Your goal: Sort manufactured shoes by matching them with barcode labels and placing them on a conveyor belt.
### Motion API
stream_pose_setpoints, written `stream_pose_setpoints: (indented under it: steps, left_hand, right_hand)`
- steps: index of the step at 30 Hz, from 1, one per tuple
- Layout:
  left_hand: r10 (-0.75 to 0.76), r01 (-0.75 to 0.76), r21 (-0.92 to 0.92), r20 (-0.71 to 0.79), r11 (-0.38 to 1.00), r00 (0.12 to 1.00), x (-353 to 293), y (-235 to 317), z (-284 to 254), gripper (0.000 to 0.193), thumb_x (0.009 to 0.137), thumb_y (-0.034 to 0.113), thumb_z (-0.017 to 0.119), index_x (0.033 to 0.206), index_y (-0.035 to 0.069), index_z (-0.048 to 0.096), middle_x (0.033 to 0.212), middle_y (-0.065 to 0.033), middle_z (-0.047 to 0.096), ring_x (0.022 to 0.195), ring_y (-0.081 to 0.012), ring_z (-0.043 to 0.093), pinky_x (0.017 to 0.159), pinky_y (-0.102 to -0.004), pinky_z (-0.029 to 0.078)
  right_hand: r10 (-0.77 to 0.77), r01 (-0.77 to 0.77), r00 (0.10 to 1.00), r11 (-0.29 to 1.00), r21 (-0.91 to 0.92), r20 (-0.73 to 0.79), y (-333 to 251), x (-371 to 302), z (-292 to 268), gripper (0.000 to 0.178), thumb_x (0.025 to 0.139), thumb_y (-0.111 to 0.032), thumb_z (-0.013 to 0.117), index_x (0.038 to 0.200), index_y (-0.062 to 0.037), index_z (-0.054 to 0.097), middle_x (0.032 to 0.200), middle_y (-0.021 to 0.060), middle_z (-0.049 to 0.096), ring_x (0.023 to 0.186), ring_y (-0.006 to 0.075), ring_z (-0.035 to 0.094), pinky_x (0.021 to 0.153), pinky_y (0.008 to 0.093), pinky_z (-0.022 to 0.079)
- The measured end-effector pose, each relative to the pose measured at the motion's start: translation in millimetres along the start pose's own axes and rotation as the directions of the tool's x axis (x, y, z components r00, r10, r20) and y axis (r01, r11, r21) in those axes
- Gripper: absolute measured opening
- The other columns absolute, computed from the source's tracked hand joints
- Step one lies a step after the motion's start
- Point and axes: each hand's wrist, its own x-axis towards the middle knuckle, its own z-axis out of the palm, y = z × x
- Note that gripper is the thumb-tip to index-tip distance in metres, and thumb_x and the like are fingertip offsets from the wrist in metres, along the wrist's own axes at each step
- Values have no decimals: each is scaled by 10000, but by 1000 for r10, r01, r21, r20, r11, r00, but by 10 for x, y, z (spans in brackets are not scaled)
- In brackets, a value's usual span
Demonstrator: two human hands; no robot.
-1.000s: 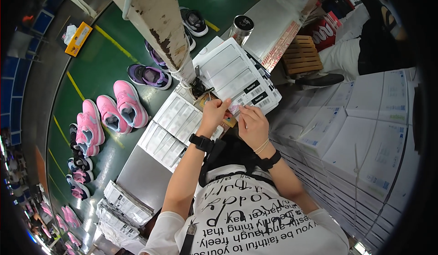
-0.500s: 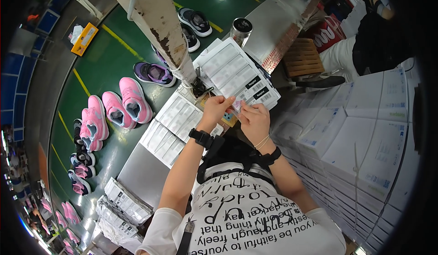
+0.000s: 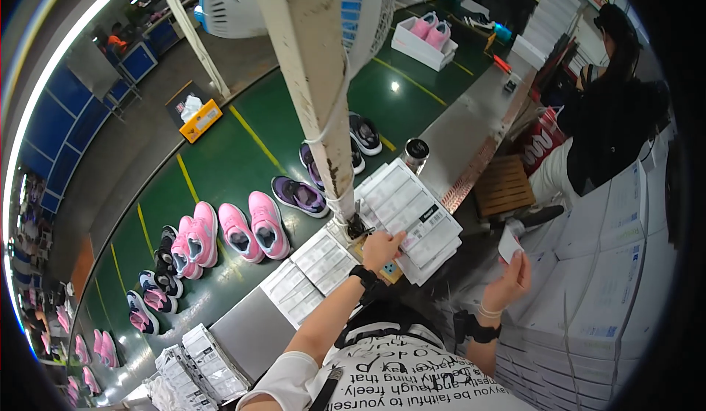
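Note:
My right hand (image 3: 507, 282) is raised to the right of the table, pinching a small white label (image 3: 509, 245) between thumb and fingers. My left hand (image 3: 382, 252) is at the near edge of a stack of printed label sheets (image 3: 401, 197). Its fingers are drawn together, and what they hold, if anything, cannot be made out. Just beneath that hand a small yellowish block (image 3: 391, 271) partly shows. Farther left, more label sheets (image 3: 312, 275) lie on the metal table.
A rusty post (image 3: 305, 80) with a fan (image 3: 368, 13) rises beyond the sheets. Pink sneakers (image 3: 268, 227) and dark shoes stand on the green conveyor (image 3: 243, 168). A metal cup (image 3: 415, 153) is behind the stack. White cartons (image 3: 603, 264) and a seated person (image 3: 610, 117) are at right.
My hands have come apart: the right has moved away rightward with the white label, while the left stays by the sheets. The view has tilted up, showing the fan and a boxed pink pair.

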Motion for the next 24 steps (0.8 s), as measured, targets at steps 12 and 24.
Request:
stream_pose_setpoints:
  steps: [12, 24]
  left_hand:
    - [362, -370, -90, -93, 925, 928, -2017, 641, -1430, 382, 1023, 231, 483, 1312, -7, 556, 860, -35, 640, 790, -75, 544, 701, -259, 479]
    - [-66, -232, -396, -611, 889, 789, -3364, -231, -2361, 697, 1066, 450, 268, 1051, -107, 687, 887, -80, 709, 817, -110, 602, 817, -254, 461]
  right_hand:
    - [-377, 578, -49, 745, 334, 925, -607, -1366, 1037, 575, 721, -329, 802, 1196, -46, 644, 1271, 152, 615, 1232, 356, 542, 988, 451, 457]
    - [155, -174, -607, 931, -321, 779, -746, -2508, 2284, 225, 874, -186, 732, 839, -2, 607, 692, -32, 607, 652, 27, 535, 583, 220, 435]
